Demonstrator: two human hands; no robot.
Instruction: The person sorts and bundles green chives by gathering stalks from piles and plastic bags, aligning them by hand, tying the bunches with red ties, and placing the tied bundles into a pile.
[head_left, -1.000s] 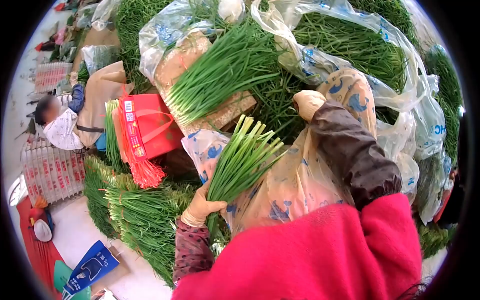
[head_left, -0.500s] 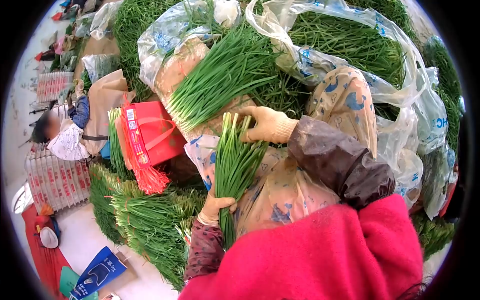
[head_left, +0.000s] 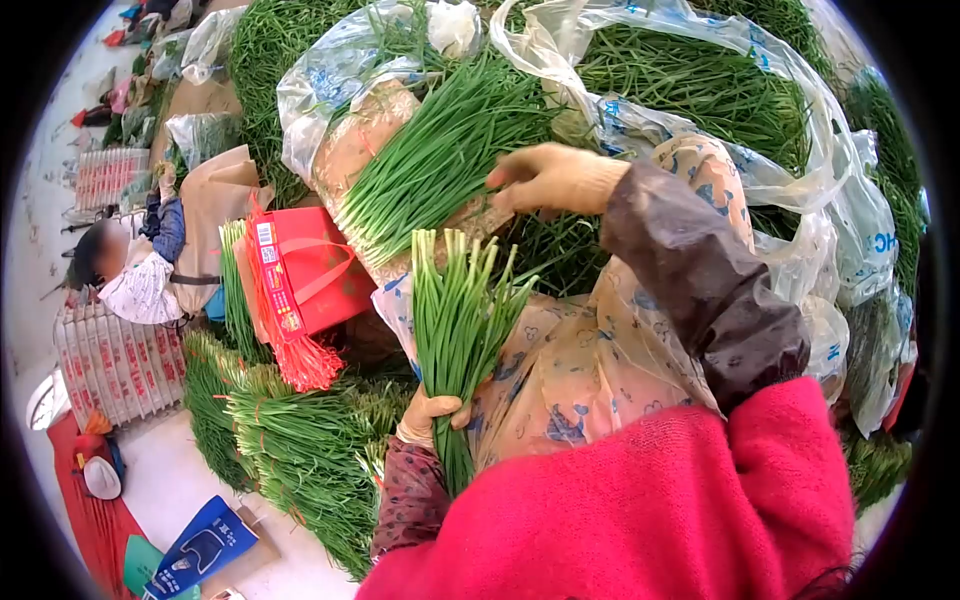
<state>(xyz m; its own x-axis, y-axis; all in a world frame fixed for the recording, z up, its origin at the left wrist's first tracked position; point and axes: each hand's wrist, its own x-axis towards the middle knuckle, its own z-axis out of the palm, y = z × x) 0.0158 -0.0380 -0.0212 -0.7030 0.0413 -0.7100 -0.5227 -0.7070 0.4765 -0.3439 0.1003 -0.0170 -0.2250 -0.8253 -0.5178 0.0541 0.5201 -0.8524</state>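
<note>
My left hand [head_left: 430, 418], in a light glove, is wrapped round the lower part of a bunch of garlic chives [head_left: 462, 320]. The pale cut ends point away from me and the green leaves hang down by my lap. My right hand [head_left: 555, 180], also gloved, is held above and beside a loose heap of garlic chives [head_left: 445, 150], its fingers loosely bent and apart with nothing seen in them. That heap lies on a patterned board [head_left: 370, 125], pale ends toward the near left.
A red gift box [head_left: 315, 265] with a red tassel stands left of the board. Tied chive bundles [head_left: 300, 440] are stacked at the lower left. Clear plastic bags [head_left: 840, 190] surround more loose greens at right. Another person [head_left: 140, 285] sits at far left.
My right hand has left the top of the held bunch and moved up and right, toward the loose heap. The bunch now stands more upright and fanned in my left hand.
</note>
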